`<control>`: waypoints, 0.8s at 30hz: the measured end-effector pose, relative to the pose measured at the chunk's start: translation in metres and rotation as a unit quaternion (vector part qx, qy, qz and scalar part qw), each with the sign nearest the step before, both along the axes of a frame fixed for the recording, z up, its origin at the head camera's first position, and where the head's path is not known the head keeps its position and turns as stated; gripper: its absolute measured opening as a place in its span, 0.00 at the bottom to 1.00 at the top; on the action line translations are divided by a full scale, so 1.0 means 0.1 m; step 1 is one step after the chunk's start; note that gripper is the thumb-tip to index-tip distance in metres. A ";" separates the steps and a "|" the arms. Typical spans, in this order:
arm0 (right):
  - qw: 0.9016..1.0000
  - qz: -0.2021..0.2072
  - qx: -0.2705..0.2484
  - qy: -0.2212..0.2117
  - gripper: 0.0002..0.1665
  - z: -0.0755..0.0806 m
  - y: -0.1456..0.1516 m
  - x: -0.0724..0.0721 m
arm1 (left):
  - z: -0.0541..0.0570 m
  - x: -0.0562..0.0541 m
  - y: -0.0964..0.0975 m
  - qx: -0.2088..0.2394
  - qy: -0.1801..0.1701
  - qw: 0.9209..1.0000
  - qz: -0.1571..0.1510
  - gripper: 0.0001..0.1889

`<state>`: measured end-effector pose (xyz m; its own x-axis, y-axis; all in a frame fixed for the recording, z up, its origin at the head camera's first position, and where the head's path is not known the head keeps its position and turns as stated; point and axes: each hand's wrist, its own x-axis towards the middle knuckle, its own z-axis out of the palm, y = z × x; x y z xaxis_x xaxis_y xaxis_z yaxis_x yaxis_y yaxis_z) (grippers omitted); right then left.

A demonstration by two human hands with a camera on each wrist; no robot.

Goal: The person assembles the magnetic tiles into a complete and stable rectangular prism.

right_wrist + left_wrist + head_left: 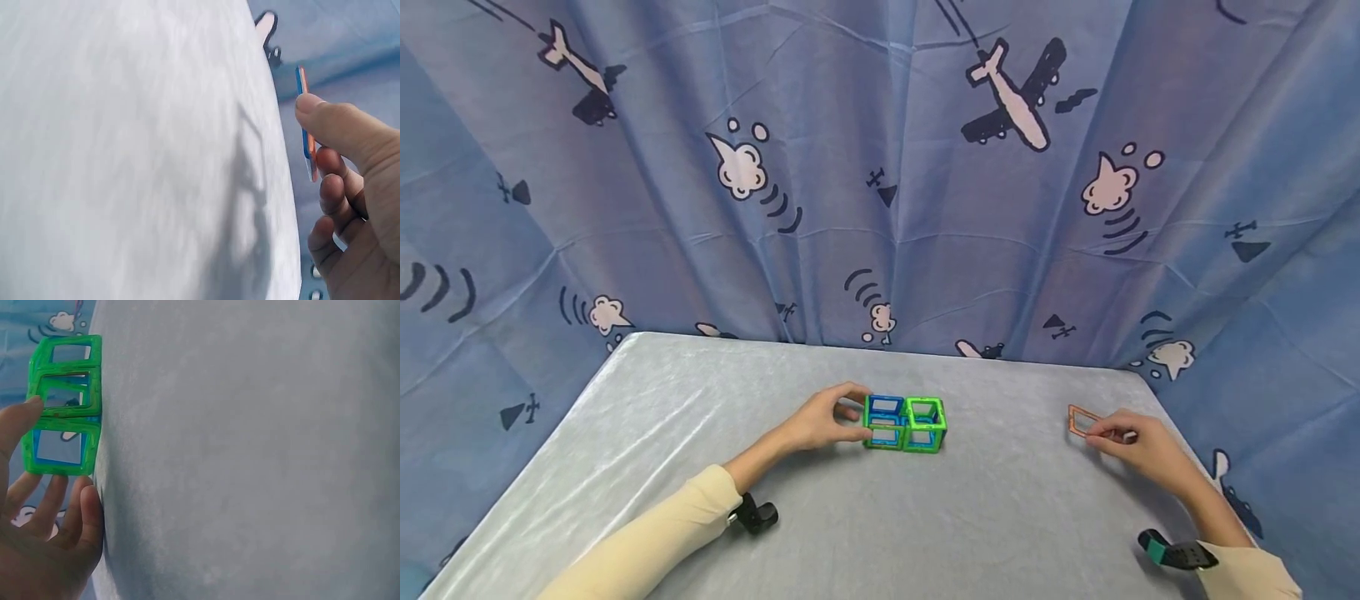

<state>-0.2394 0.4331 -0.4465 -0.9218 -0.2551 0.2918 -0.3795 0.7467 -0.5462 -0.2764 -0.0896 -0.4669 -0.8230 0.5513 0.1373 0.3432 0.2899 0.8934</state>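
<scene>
Green and blue magnetic tiles form a joined structure of open frames on the table, taller at its right end in the head view. My left hand holds its left end, thumb at the near corner and a finger at the far one. In the left wrist view, the thumb lies against a green frame, with the other fingers beside the end. Well to the right, my right hand pinches an orange square magnetic tile above the table. Edge-on in the right wrist view, the tile shows orange and blue strips.
A pale grey cloth covers the table. Behind it hangs a blue curtain printed with planes and clouds. Dark straps with small devices sit on the left wrist and right wrist.
</scene>
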 end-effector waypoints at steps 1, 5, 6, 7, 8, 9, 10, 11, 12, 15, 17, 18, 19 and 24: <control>1.000 0.003 -0.005 0.004 0.06 0.00 -0.05 -0.02 | 0.00 0.00 0.00 0.000 0.000 1.000 0.001 0.30; 0.999 0.025 -0.024 0.013 0.07 -0.02 -0.25 -0.09 | 0.01 0.00 0.00 0.004 0.000 1.000 0.001 0.30; 0.999 0.031 -0.026 0.015 0.07 -0.03 -0.30 -0.11 | 0.01 0.00 0.00 0.005 0.001 1.000 0.000 0.30; 0.999 0.036 -0.029 0.018 0.07 -0.03 -0.36 -0.12 | 0.01 0.01 0.00 0.006 0.001 1.000 -0.001 0.30; 0.998 0.042 -0.032 0.019 0.08 -0.03 -0.41 -0.12 | 0.01 0.01 0.00 0.006 0.003 1.000 -0.001 0.30; 0.998 0.045 -0.036 0.021 0.08 -0.02 -0.47 -0.12 | 0.01 0.01 0.00 0.006 0.004 1.000 0.000 0.30; 0.998 0.049 -0.039 0.023 0.08 0.01 -0.54 -0.12 | 0.01 0.01 0.01 0.007 0.006 1.000 0.000 0.30; 0.997 0.054 -0.043 0.024 0.08 0.05 -0.61 -0.11 | 0.00 0.01 0.01 0.008 0.007 1.000 0.000 0.30; 0.997 0.058 -0.044 0.028 0.08 0.09 -0.68 -0.09 | 0.00 0.01 0.01 0.008 0.008 1.000 0.001 0.30; 0.995 0.074 -0.055 0.031 0.08 0.27 -0.92 -0.04 | 0.00 0.02 0.00 0.011 0.006 1.000 0.005 0.30; 0.994 0.081 -0.060 0.029 0.07 0.38 -1.05 -0.01 | 0.00 0.03 0.00 0.012 0.004 1.000 0.007 0.29; 0.994 0.083 -0.063 0.026 0.07 0.41 -1.11 -0.01 | 0.00 0.03 0.00 0.013 0.003 1.000 0.008 0.29; 0.994 0.085 -0.066 0.023 0.07 0.42 -1.16 -0.02 | -0.01 0.03 0.00 0.014 0.002 1.000 0.008 0.29; 0.992 0.099 -0.081 0.014 0.07 0.29 -1.30 -0.21 | -0.01 0.03 0.00 0.012 0.005 1.000 0.008 0.29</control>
